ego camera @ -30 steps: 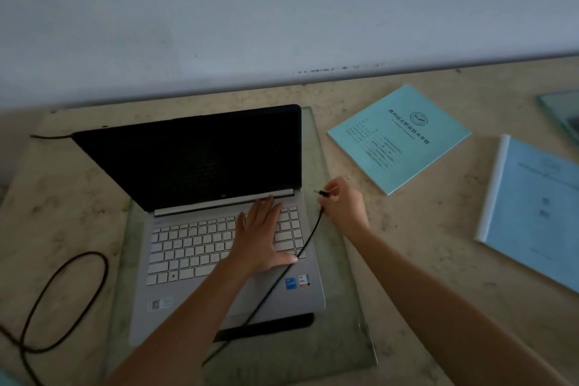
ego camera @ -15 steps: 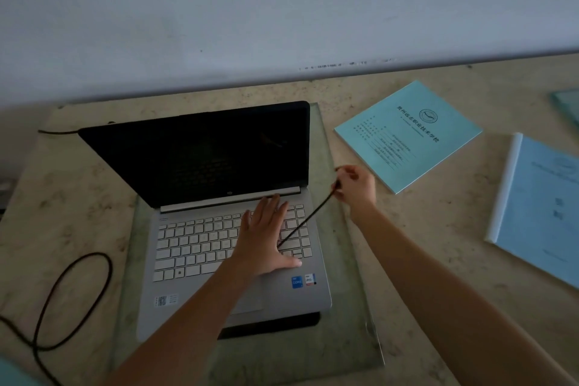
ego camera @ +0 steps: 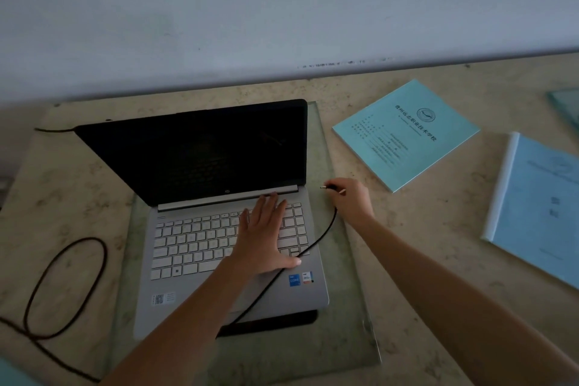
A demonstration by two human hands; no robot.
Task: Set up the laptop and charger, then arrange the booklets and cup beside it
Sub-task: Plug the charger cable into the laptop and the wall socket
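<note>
Now left hand (ego camera: 263,238) presses laptop (ego camera: 200,153); right (ego camera: 354,201) pinches plug (ego camera: 329,188).

One open silver laptop (ego camera: 200,241), centre of the frame. One flat clear glass slab (ego camera: 344,307) beneath. Two paper booklets: teal-covered booklet (ego camera: 405,135) upper right, white-spined light blue booklet (ego camera: 539,207) at the right edge. One thin black charger cable (ego camera: 328,230) with one metal-tipped plug (ego camera: 327,187). One black cord loop (ego camera: 105,257) lower left, same cable or not unclear. Two bare hands: left hand (ego camera: 263,241), right hand (ego camera: 351,200).

The right hand (ego camera: 352,201) now points the charger plug (ego camera: 329,188) at the laptop (ego camera: 219,263) edge, and the formerly taut cable (ego camera: 314,244) sags.
</note>
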